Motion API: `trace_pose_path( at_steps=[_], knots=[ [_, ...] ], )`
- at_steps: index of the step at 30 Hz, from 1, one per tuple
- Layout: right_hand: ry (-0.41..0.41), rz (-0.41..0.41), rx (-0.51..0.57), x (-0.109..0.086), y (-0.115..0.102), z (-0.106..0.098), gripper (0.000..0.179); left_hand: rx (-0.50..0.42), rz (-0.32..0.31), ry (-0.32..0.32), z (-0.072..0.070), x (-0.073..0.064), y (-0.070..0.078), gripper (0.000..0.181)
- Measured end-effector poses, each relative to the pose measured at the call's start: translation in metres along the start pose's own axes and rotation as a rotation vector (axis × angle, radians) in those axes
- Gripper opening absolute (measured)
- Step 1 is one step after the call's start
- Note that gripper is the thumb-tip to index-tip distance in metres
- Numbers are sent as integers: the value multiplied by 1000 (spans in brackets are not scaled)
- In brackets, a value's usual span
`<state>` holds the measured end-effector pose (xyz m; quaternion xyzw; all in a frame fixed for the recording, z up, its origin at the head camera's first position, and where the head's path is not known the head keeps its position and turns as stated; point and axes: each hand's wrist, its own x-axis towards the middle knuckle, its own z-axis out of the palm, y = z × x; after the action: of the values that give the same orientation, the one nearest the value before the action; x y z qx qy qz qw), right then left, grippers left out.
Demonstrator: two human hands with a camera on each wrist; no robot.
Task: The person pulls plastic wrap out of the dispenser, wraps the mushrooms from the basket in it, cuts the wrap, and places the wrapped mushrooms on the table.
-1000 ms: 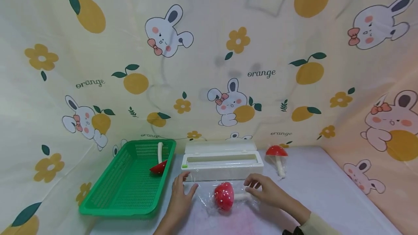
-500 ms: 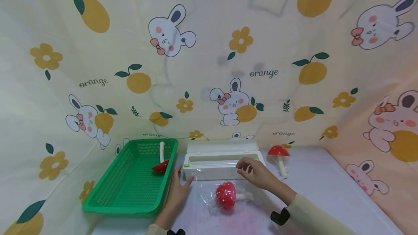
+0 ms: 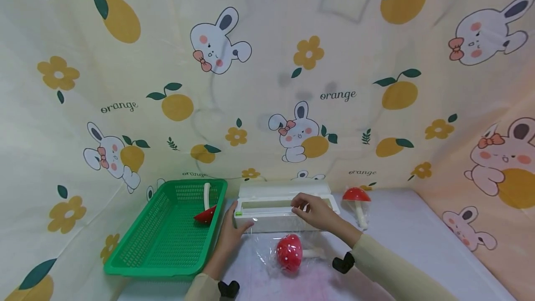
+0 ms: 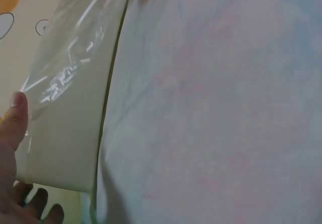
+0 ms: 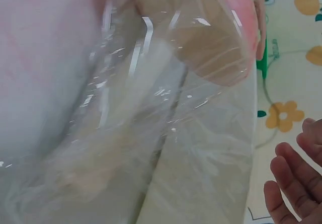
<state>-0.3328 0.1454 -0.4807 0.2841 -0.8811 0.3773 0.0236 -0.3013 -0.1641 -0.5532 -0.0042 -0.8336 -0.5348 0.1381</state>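
Observation:
My left hand [image 3: 230, 233] grips the left end of a white cling film box [image 3: 271, 225], thumb on its front and fingers round the end. In the left wrist view the thumb [image 4: 17, 114] lies at the edge of the clear film [image 4: 68, 78]. Over the box's open top, right of its middle, hovers my right hand [image 3: 313, 210]. Its fingers [image 5: 289, 176] are loosely bent with nothing between them. In front of the box lies a toy mushroom [image 3: 289, 253], red cap with white dots and pale stem, under crinkled clear film.
To the left stands a green plastic basket [image 3: 156, 271] with a red-capped toy mushroom [image 3: 205, 215] inside. Another toy mushroom [image 3: 356, 195], wrapped in film, rests right of the box. A printed cloth [image 3: 267, 73] hangs behind the pale-covered table [image 3: 411, 245].
My right hand has moved left and up, from beside the mushroom's stem to over the box. My left hand has moved up along the box's left end. The mushroom stays in place.

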Motion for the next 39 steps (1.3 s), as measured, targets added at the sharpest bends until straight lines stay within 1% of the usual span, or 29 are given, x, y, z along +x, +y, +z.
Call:
trace_pose_path(
  at_steps=[4, 6, 12, 15, 19, 24, 27, 28, 31, 34, 35, 39],
  knots=[
    [-29, 16, 32, 10, -3, 0, 18, -4, 0, -3, 0, 4, -1, 93],
    [-38, 12, 37, 16, -5, 0, 18, -11, 2, -2, 1, 6, -2, 93],
    [-48, -5, 58, 33, -14, 3, 22, -3, 15, -9, 0, 7, -10, 89],
    [-50, -14, 69, 41, -18, 6, 24, 5, 35, -23, -1, 8, -14, 88],
    [-53, -25, 95, 51, -23, 14, 24, 15, 58, -34, -2, 10, -16, 86],
    [-68, -58, 118, 64, -30, 27, 26, -5, 41, -41, -3, 12, -17, 82],
    [-79, -80, 114, 70, -33, 34, 26, 9, 64, -39, -4, 13, -16, 80],
    [-83, -83, 110, 72, -34, 36, 26, 14, 62, -38, -4, 13, -16, 80],
    [-100, -80, 111, 77, -39, 42, 25, 45, 71, -35, -4, 14, -15, 79],
    [-114, -67, 116, 81, -43, 47, 23, 47, 57, -34, -5, 14, -15, 79],
    [-116, -59, 118, 82, -44, 49, 23, 47, 61, -31, -6, 14, -15, 79],
    [-106, -39, 120, 85, -45, 57, 20, 46, 55, -20, -6, 14, -16, 80]
  ],
)
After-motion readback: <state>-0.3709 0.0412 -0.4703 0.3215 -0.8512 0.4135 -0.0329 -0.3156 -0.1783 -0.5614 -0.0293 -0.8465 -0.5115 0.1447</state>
